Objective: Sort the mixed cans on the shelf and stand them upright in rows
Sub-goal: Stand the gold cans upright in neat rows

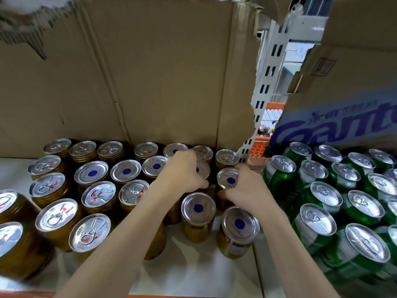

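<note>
Head view: gold ribbed metal cans with silver lids (198,208) stood upright in rows on the white shelf (193,267), some blue-dot ends up among pull-tab tops. Left hand (182,173) curled round a back-row gold can; right hand (247,186) gripped the blue-dot can (228,178) by its side. Cans looked rigid, smooth, likely heavy; best held round the body. Green aluminium cans (318,224) stood right, torn brown cardboard (150,72) behind.

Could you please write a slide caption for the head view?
Both hands, left hand and right hand, grip gold cans beside green cans.
</note>
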`<state>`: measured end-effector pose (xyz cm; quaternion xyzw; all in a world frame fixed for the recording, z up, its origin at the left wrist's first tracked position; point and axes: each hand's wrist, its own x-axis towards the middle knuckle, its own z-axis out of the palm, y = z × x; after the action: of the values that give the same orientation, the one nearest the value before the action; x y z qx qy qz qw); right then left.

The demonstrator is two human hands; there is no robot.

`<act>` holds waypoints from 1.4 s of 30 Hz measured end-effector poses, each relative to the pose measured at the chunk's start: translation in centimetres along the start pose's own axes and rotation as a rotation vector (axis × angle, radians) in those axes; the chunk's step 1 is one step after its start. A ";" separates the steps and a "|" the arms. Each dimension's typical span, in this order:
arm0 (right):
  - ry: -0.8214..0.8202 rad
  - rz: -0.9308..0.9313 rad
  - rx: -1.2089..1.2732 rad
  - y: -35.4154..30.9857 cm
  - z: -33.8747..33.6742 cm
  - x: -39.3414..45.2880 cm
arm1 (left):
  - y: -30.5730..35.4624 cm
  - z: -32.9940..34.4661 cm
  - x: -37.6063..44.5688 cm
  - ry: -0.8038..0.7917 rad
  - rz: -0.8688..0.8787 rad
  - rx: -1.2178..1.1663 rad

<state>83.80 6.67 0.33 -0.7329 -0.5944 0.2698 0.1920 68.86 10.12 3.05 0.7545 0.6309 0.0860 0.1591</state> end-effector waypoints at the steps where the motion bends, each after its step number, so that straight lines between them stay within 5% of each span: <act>1: 0.026 -0.007 0.014 -0.2 -0.3 -0.2 | 0.1 -0.6 -0.3 0.056 0.009 -0.013; 9: 0.210 -0.241 0.229 -3.9 -3.1 -2.8 | -1.2 -6.2 -5.0 0.485 0.045 -0.259; 23: -0.076 -0.418 0.350 -4.6 0.3 -3.9 | -7.0 -3.6 -8.1 0.397 0.056 -0.425; 30: -0.082 -0.391 0.430 -3.0 2.6 -3.9 | -7.8 -0.1 -8.4 0.392 0.052 -0.636; 36: 0.020 -0.387 0.358 -2.6 3.8 -3.6 | -7.5 3.5 -7.8 0.618 -0.055 -0.594; 42: 0.049 -0.356 0.434 -2.5 3.9 -3.5 | -6.9 2.9 -8.8 0.633 -0.123 -0.686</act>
<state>78.94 3.59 -0.65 -0.5647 -0.6374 0.3351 0.4031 61.81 2.19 -1.44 0.5562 0.6272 0.5058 0.2036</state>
